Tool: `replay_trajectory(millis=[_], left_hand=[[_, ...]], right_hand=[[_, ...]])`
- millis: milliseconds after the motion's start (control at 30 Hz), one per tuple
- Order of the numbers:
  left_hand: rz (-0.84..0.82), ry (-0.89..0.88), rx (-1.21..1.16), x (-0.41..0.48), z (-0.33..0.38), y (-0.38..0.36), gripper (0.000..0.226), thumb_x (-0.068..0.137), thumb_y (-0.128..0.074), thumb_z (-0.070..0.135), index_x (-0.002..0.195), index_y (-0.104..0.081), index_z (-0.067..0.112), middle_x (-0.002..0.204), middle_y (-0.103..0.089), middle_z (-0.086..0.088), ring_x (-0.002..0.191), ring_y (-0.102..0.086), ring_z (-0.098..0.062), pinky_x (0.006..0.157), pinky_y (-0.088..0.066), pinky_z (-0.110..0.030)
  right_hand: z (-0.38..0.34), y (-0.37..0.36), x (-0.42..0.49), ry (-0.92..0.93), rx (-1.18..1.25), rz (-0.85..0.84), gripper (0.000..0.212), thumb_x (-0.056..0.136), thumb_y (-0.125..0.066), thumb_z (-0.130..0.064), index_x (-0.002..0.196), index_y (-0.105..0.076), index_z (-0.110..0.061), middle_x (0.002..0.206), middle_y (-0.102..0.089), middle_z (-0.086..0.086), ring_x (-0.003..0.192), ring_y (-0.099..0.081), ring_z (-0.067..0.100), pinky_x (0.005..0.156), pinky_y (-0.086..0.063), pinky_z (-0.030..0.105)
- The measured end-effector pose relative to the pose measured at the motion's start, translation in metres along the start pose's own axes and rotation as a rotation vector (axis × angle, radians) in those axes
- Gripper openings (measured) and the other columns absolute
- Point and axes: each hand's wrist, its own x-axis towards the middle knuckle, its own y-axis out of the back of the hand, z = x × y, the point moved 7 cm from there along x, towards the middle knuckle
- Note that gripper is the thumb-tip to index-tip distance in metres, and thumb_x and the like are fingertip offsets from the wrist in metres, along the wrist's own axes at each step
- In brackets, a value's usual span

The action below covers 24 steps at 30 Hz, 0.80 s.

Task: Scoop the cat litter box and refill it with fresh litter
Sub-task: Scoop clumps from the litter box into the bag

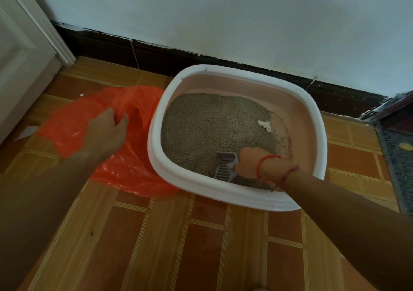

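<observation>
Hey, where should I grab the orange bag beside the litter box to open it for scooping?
Take the orange bag at its raised, bunched fold beside the litter box, coming from above, where the left hand grips it now. The rest lies flat and slack on the floor, giving fingers little to pinch.

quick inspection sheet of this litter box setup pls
surface: orange-brown tiled floor, box and bag lying on it
job's things: litter box, white rim, pink inside, partly covered by grey litter; grey scoop in the litter at the near side; orange bag on the floor left of the box
clutter: white clump on the litter at right; paper scrap by the door
hands: left hand grips the bag; right hand holds the scoop
cables: nothing seen
surroundings: pale wall, dark baseboard, white door at left
</observation>
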Motion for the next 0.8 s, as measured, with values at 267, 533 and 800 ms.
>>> replay_trajectory(millis=[267,533,800], left_hand=[[0.048,0.006,0.019,-0.002,-0.002,0.008,0.026,0.103,-0.045,0.029,0.083,-0.052,0.013,0.076,-0.055,-0.006,0.064,-0.053,-0.023,0.056,-0.044,-0.033],[0.035,0.036,-0.003,-0.003,-0.006,0.014,0.024,0.103,-0.044,0.028,0.093,-0.055,0.009,0.081,-0.059,-0.009,0.066,-0.059,-0.026,0.060,-0.053,-0.040],[0.045,0.028,-0.005,-0.006,-0.004,0.015,0.025,0.103,-0.044,0.027,0.093,-0.055,0.007,0.079,-0.058,-0.010,0.062,-0.054,-0.022,0.058,-0.051,-0.039]], right_hand=[[-0.028,0.006,0.020,0.011,0.162,0.022,0.027,0.096,-0.050,-0.029,0.103,-0.059,-0.005,0.088,-0.053,0.010,0.080,-0.051,0.025,0.068,-0.040,0.029],[-0.022,0.004,0.035,0.037,0.284,0.091,0.023,0.091,-0.051,-0.031,0.077,-0.053,-0.012,0.070,-0.051,0.005,0.066,-0.052,0.023,0.054,-0.036,0.024],[0.003,0.044,0.026,0.021,0.447,0.246,0.027,0.090,-0.053,-0.017,0.063,-0.060,-0.016,0.060,-0.053,0.004,0.053,-0.046,0.017,0.050,-0.037,0.021]])
